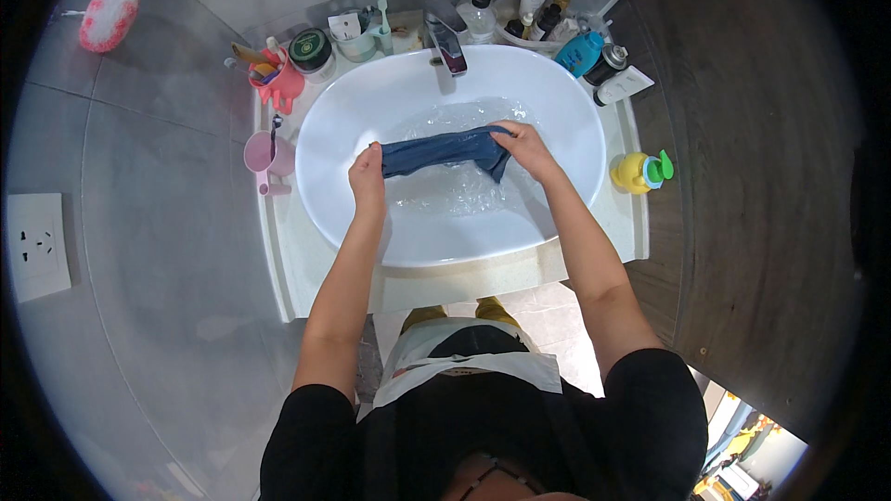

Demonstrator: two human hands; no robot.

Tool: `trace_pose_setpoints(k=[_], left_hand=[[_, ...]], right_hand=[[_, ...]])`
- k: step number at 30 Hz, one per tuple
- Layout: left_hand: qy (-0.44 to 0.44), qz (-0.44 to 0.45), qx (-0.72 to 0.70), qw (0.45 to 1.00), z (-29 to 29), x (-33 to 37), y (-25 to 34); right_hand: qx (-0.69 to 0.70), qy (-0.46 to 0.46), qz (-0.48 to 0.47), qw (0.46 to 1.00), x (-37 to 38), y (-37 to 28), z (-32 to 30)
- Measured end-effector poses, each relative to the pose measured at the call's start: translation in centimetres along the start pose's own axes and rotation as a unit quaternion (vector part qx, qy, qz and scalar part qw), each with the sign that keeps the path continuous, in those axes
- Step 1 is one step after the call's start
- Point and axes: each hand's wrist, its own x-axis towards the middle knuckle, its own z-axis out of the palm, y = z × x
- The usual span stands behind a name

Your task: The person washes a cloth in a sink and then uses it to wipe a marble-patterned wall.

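Note:
A dark blue piece of cloth [436, 150] is stretched sideways over the white oval sink [325, 213]. My left hand [368, 176] is closed on its left end. At the right end my right hand [526, 150] pinches the upper edge, and a corner of the cloth hangs down beside the fingers. Whether it is a garment or a plain cloth I cannot make out. Below it, rippling, bubbly water [464, 195] lies in the basin. The dark faucet [447, 42] stands at the sink's far edge, beyond both hands.
Toiletries crowd the counter's back: a dark-lidded jar [311, 51], a clear bottle [478, 17] and a blue bottle [580, 54]. A pink cup [260, 156] stands left of the sink, a yellow pump bottle [634, 173] right. A wall socket [39, 246] is far left.

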Motion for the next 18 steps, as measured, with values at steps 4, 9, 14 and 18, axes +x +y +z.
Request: trace_pose_setpoints(k=[4,9,14,18], left_hand=[[0.079,0.114,-0.002,0.990,0.8,0.5,2.3],[0.063,0.091,-0.096,0.989,-1.6,1.5,3.9],[-0.047,0.039,0.104,0.993,-3.0,2.1,-1.9],[-0.113,0.173,0.273,0.940,0.9,3.1,-5.5]], right_hand=[[-0.173,0.111,-0.215,0.955,0.1,-2.3,-1.7],[-0.365,0.108,-0.216,0.899,-3.4,-2.7,-2.2],[-0.435,-0.066,-0.101,0.892,-5.3,4.3,-2.8],[-0.422,0.082,-0.161,0.889,-4.5,4.5,-2.1]])
